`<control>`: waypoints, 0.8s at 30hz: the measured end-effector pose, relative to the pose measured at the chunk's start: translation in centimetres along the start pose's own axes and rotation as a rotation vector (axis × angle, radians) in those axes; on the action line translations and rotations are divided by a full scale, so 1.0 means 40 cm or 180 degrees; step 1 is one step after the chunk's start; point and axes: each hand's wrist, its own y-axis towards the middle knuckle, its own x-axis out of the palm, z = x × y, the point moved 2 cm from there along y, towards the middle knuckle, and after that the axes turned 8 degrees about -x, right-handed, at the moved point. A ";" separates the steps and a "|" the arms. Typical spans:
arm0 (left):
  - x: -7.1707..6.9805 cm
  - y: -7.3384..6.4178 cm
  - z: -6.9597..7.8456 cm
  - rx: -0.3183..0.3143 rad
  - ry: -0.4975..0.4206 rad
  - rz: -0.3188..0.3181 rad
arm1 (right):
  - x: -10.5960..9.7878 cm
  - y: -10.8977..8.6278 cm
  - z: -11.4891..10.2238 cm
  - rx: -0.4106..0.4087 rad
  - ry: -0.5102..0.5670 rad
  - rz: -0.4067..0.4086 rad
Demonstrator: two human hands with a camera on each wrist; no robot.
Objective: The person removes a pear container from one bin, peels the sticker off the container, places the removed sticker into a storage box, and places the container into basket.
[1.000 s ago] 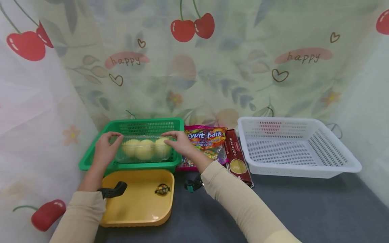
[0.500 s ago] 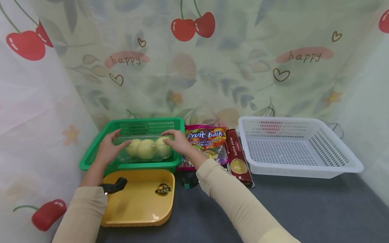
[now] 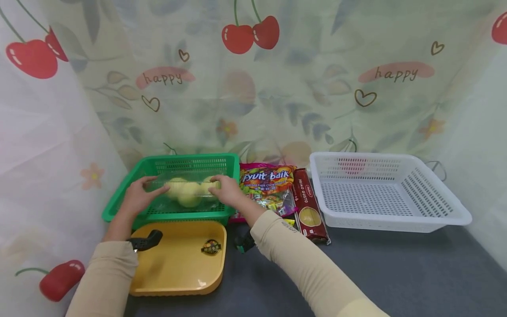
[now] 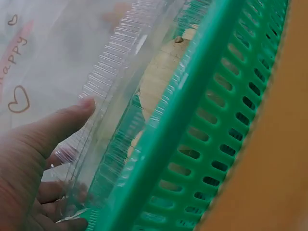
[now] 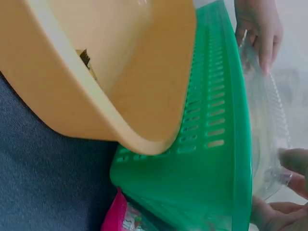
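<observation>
A clear plastic clamshell box (image 3: 158, 203) with pale yellow, round fruits (image 3: 189, 195) inside sits in the green basket (image 3: 170, 215). My left hand (image 3: 136, 197) holds its left end, thumb reaching over the top. In the left wrist view that thumb lies at the ribbed edge of the plastic (image 4: 113, 62), with the fingers lower down at the end. At the other end my right hand (image 3: 229, 192) grips the box between thumb and fingers. The right wrist view shows the right hand (image 5: 294, 192) at the near corner, partly cut off, and the left hand (image 5: 262, 36) beyond.
A yellow tray (image 3: 174, 259) stands directly in front of the basket. To its right lie a colourful candy bag (image 3: 267, 180) and a red spaghetti pack (image 3: 309, 207). Farther right is a white basket (image 3: 390, 222). A printed curtain (image 3: 277, 101) hangs behind.
My left thumb has moved right over the box top. The right hand has shifted slightly left and lower. The fruits sit closer together, and the plastic's upper edge shows a little higher.
</observation>
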 end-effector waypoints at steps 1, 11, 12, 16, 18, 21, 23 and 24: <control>0.000 0.000 -0.002 -0.0009 0.0009 -0.0002 | 0.002 0.000 -0.002 0.0005 -0.0020 -0.0020; 0.007 -0.004 -0.017 0.0020 0.0111 0.0065 | 0.023 0.007 -0.010 0.0107 -0.0115 -0.0213; 0.008 -0.004 -0.018 0.0044 0.0142 0.0059 | 0.026 0.006 -0.010 0.0143 -0.0075 -0.0230; 0.014 -0.004 -0.020 0.0093 0.0271 -0.0002 | 0.032 0.003 -0.008 0.0252 0.0086 -0.0263; 0.017 -0.003 -0.022 0.0078 0.0327 -0.0054 | 0.035 0.001 -0.007 0.0288 0.0186 -0.0274; 0.021 -0.003 -0.023 0.0058 0.0394 -0.0131 | 0.039 -0.001 -0.006 0.0321 0.0220 -0.0303; 0.022 -0.003 -0.022 0.0051 0.0429 -0.0159 | 0.041 -0.002 -0.006 0.0325 0.0201 -0.0317; 0.023 -0.003 -0.022 0.0044 0.0462 -0.0170 | 0.041 -0.003 -0.006 0.0326 0.0199 -0.0315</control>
